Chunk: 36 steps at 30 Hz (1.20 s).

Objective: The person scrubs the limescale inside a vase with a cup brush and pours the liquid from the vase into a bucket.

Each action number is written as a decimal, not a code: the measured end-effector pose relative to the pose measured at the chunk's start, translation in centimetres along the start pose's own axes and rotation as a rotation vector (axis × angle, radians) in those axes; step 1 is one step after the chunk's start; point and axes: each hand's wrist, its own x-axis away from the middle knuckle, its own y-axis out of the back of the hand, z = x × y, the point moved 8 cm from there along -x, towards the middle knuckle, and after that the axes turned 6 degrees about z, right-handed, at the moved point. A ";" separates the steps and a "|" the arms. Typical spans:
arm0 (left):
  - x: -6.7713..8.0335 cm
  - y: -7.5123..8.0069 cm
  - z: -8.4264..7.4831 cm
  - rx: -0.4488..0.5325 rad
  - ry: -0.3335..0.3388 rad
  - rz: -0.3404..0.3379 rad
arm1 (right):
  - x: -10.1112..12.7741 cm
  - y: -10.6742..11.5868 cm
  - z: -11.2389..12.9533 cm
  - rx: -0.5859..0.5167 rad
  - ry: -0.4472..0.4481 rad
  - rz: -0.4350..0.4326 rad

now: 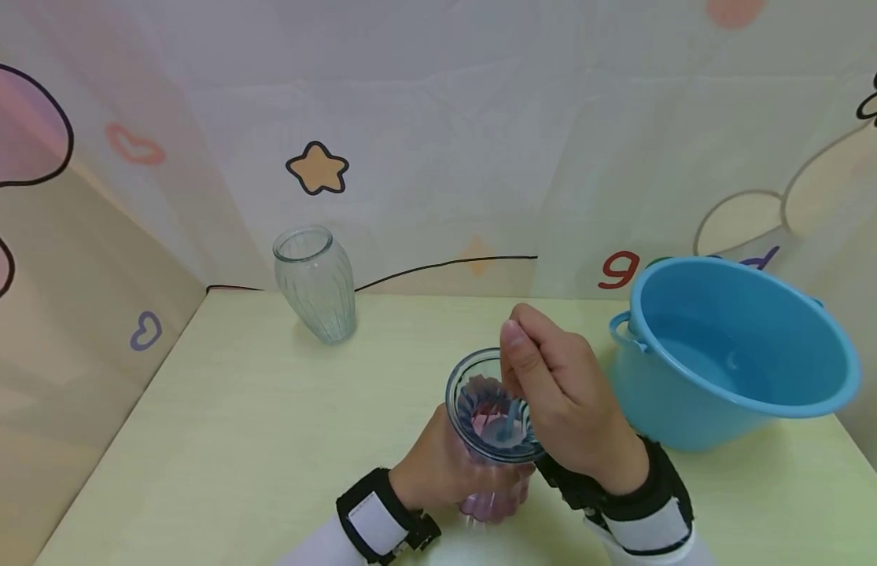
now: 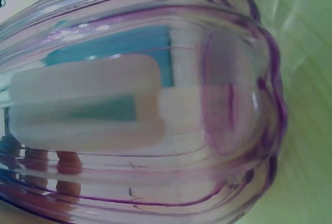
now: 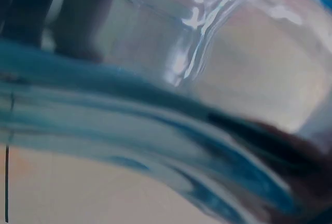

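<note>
My left hand (image 1: pixel 455 464) grips the side of a ribbed glass vase (image 1: pixel 466 393), tinted blue at the rim and pink-purple below. The vase leans slightly, its mouth facing up. Over the mouth, my right hand (image 1: pixel 565 393) is curled with the thumb on top, holding the upper end of a bottle brush whose blue stem (image 1: pixel 513 417) runs down inside. In the left wrist view, the brush's pale, block-shaped head (image 2: pixel 88 102) with blue-green parts shows through the ribbed wall. The fist hides the handle's top. The right wrist view shows the thick blue rim (image 3: pixel 155 112) up close.
A second, clear ribbed vase (image 1: pixel 318 287) stands at the back left of the pale yellow table (image 1: pixel 233 440). At the right is a big blue bucket (image 1: pixel 693 393) with a side handle, near my right forearm. A printed curtain (image 1: pixel 438 157) hangs behind.
</note>
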 end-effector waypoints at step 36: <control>-0.1 -0.4 -0.2 0.078 -0.027 0.043 | 0.8 -2.4 -0.5 0.368 -0.190 0.342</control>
